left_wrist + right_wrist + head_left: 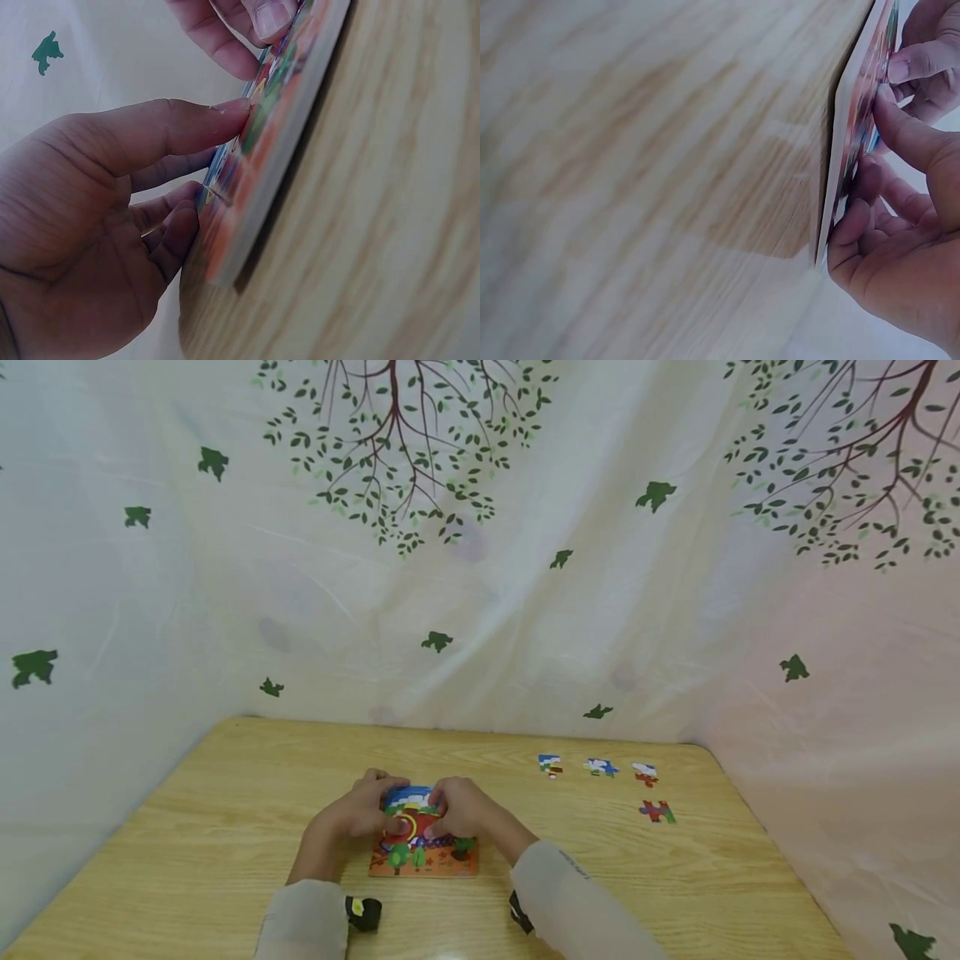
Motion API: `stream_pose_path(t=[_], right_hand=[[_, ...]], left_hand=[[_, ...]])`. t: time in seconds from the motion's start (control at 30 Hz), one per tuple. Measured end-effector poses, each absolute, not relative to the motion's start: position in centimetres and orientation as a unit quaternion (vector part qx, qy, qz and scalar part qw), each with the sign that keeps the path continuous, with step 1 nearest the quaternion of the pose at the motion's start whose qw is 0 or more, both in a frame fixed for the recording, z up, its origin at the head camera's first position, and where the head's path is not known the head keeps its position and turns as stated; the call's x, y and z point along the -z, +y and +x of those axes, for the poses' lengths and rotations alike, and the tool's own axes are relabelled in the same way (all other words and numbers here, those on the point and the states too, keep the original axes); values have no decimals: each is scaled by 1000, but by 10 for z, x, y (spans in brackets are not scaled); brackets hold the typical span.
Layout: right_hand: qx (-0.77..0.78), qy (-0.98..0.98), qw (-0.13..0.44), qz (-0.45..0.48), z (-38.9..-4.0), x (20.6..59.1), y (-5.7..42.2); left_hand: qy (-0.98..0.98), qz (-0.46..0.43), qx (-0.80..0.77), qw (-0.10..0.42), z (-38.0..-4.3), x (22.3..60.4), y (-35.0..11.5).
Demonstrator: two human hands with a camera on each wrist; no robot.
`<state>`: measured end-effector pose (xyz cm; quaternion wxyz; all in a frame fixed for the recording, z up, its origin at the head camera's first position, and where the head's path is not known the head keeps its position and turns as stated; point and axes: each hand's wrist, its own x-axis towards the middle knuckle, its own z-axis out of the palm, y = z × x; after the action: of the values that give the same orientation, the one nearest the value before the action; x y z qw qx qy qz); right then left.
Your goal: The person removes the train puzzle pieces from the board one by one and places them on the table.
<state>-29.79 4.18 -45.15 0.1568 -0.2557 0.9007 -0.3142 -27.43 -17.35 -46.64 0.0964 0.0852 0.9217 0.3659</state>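
Where the head view looked down, hands numbered two: left hand (pixel 347 814) and right hand (pixel 471 814), reaching in from the near side, wrists angled inward, fingers bent over one puzzle board (pixel 427 865). Puzzle board: flat on the table (pixel 217 827), orange strip nearest the person; table surface extended on both sides, left and far edges well apart from it. Loose puzzle pieces (pixel 601 767): four, beyond and right of the right hand, three in a row, one nearer. Pale sleeves (pixel 303 922): two. Curtain (pixel 495 627): one, behind the far edge.

Left wrist view: left thumb (pixel 176 129) nearly straight, tip on the picture face; other fingers bent, touching the board's side. Whether they pinched anything could not be told.

Right wrist view: right thumb (pixel 913 140) on the face, apart from the other fingers, which curled against the board's side; their grip, likewise, could not be told.
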Motion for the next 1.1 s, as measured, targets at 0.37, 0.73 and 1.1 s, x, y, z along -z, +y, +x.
stream_pose_path(t=[0.37, 0.73, 1.1], right_hand=[[308, 902, 159, -257, -294, 450, 42], [284, 911, 154, -256, -295, 454, 40], [263, 918, 149, -259, -292, 452, 38]], left_hand=[[920, 91, -370, 88, -276, 467, -173], [919, 85, -373, 90, -275, 469, -173], [921, 84, -370, 90, -274, 468, -173]])
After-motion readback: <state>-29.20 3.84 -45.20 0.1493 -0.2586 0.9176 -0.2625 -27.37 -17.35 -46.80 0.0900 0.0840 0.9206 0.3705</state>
